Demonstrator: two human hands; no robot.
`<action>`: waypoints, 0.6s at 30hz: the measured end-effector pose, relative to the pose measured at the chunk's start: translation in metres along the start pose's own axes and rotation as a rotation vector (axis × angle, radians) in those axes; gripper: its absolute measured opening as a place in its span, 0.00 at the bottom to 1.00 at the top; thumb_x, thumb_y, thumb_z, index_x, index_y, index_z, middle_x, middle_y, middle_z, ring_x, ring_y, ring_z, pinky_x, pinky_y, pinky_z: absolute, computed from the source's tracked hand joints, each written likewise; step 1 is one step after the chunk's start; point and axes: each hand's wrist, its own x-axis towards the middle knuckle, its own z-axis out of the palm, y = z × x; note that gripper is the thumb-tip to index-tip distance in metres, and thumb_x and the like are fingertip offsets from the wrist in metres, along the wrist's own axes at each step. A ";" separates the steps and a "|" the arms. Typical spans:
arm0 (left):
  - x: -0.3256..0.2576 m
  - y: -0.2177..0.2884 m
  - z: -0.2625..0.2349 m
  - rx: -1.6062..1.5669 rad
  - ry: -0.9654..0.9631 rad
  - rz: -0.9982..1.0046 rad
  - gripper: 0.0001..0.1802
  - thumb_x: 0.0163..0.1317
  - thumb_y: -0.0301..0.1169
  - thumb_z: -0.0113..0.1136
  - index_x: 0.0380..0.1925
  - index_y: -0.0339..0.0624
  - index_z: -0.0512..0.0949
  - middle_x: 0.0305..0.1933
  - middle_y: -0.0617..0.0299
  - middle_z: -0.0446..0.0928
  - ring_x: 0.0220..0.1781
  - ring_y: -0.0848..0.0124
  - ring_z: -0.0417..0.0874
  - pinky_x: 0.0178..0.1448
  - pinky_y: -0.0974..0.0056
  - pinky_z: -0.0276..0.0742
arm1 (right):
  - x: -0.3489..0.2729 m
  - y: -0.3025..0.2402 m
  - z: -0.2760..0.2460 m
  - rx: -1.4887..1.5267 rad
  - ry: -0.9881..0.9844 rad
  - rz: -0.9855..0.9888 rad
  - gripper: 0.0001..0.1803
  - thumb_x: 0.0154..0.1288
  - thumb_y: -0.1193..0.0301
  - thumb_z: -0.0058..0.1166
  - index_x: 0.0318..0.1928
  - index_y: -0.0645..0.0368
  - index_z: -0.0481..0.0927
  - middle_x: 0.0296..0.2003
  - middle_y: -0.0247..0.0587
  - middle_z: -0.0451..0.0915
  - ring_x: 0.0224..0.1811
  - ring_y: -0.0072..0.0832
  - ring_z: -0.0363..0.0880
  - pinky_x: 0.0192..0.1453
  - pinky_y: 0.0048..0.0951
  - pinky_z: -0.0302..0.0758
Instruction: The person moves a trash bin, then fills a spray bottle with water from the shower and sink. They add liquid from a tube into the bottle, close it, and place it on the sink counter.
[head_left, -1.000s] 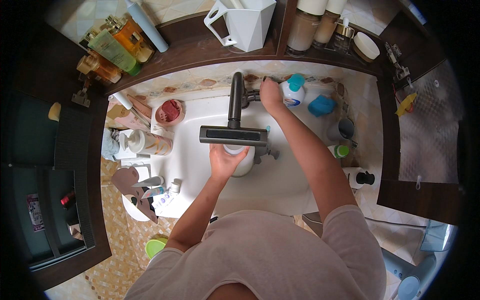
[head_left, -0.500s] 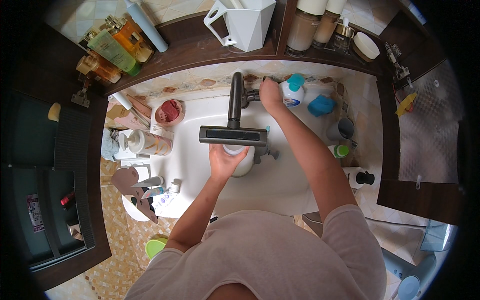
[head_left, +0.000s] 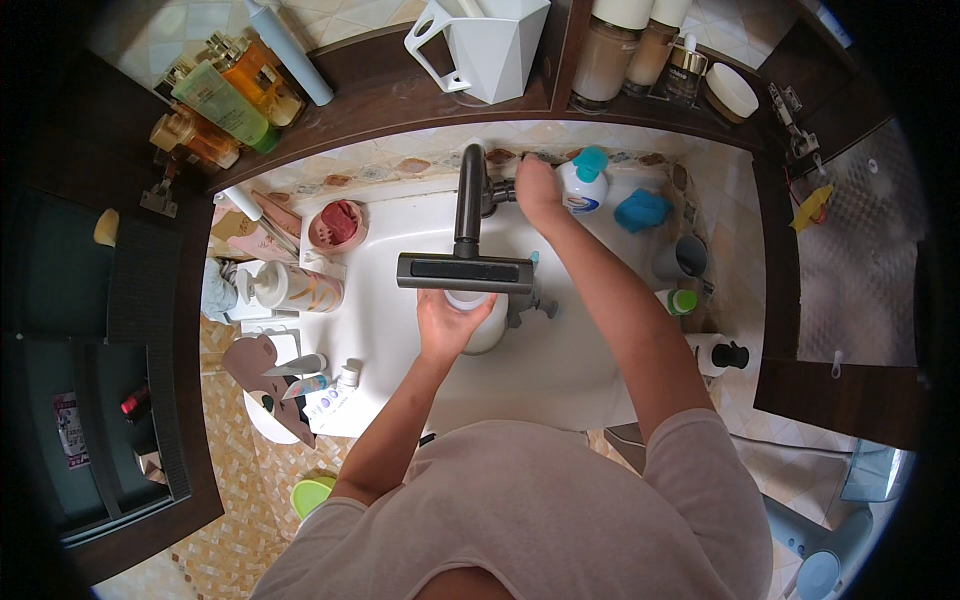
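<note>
My left hand [head_left: 452,325] is wrapped round a white, rounded container [head_left: 487,335] in the sink. The container's open mouth sits under the wide, dark grey spout head [head_left: 465,272] of the faucet [head_left: 471,195], which partly hides it. Whether water runs cannot be made out. At the sink's back edge, my right hand [head_left: 540,190] is closed on the dark faucet handle [head_left: 503,191], with the fingertips mostly hidden. Just right of that hand stands a white pump bottle with a teal top [head_left: 584,185].
The white sink [head_left: 385,300] has a red soap in a pink dish [head_left: 337,226] at back left. A lotion pump bottle [head_left: 298,287] and small tubes stand along its left side. A blue cloth-like item [head_left: 642,210] and grey cup [head_left: 682,258] lie right. A dark shelf [head_left: 400,100] overhangs the back.
</note>
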 end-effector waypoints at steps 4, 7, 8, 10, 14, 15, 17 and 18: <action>-0.001 -0.002 0.000 0.001 -0.001 -0.001 0.32 0.43 0.36 0.77 0.48 0.36 0.76 0.47 0.48 0.79 0.50 0.52 0.80 0.56 0.55 0.74 | -0.001 -0.014 -0.013 -0.048 -0.107 -0.051 0.13 0.69 0.66 0.47 0.38 0.64 0.77 0.35 0.59 0.82 0.39 0.54 0.82 0.45 0.51 0.78; -0.006 -0.005 -0.003 -0.014 0.007 -0.043 0.32 0.42 0.36 0.77 0.47 0.36 0.76 0.47 0.48 0.79 0.50 0.52 0.79 0.56 0.54 0.74 | -0.011 -0.012 -0.029 0.051 -0.120 -0.052 0.13 0.70 0.66 0.46 0.42 0.63 0.76 0.38 0.58 0.82 0.42 0.55 0.81 0.47 0.50 0.77; -0.010 -0.006 -0.005 -0.018 0.031 -0.070 0.31 0.41 0.36 0.78 0.46 0.37 0.77 0.46 0.49 0.79 0.51 0.52 0.78 0.56 0.54 0.74 | -0.021 -0.009 -0.034 0.101 -0.095 -0.063 0.13 0.70 0.66 0.46 0.44 0.63 0.76 0.38 0.57 0.82 0.43 0.54 0.80 0.47 0.50 0.76; -0.020 -0.008 -0.012 -0.025 0.090 -0.097 0.32 0.40 0.35 0.78 0.46 0.37 0.76 0.46 0.50 0.79 0.52 0.52 0.77 0.56 0.53 0.73 | -0.052 0.000 -0.036 0.212 -0.067 -0.065 0.14 0.69 0.66 0.47 0.47 0.62 0.76 0.39 0.58 0.81 0.44 0.54 0.79 0.49 0.49 0.75; -0.035 -0.011 -0.040 -0.074 0.171 -0.022 0.35 0.42 0.31 0.77 0.52 0.34 0.73 0.53 0.50 0.77 0.55 0.58 0.78 0.59 0.58 0.74 | -0.128 0.040 -0.017 0.293 -0.189 -0.130 0.14 0.64 0.71 0.50 0.48 0.62 0.78 0.39 0.59 0.80 0.45 0.53 0.79 0.52 0.46 0.75; -0.038 -0.010 -0.050 -0.093 0.179 0.018 0.36 0.43 0.30 0.76 0.54 0.34 0.72 0.55 0.50 0.76 0.56 0.61 0.78 0.60 0.60 0.74 | -0.148 0.054 -0.008 0.278 -0.222 -0.136 0.14 0.62 0.72 0.51 0.48 0.62 0.78 0.40 0.58 0.80 0.46 0.53 0.79 0.53 0.46 0.74; -0.045 -0.003 -0.074 -0.075 0.182 -0.019 0.36 0.43 0.29 0.75 0.54 0.33 0.71 0.56 0.49 0.76 0.58 0.59 0.76 0.63 0.58 0.71 | -0.180 0.076 0.017 0.144 -0.440 0.103 0.16 0.55 0.71 0.58 0.45 0.62 0.81 0.42 0.56 0.81 0.46 0.52 0.79 0.52 0.46 0.76; -0.049 0.003 -0.085 -0.086 0.209 -0.051 0.37 0.41 0.30 0.76 0.53 0.34 0.72 0.56 0.49 0.76 0.58 0.56 0.76 0.63 0.56 0.70 | -0.192 0.086 0.029 0.010 -0.535 0.045 0.17 0.54 0.68 0.60 0.45 0.60 0.81 0.42 0.55 0.82 0.47 0.51 0.79 0.54 0.45 0.75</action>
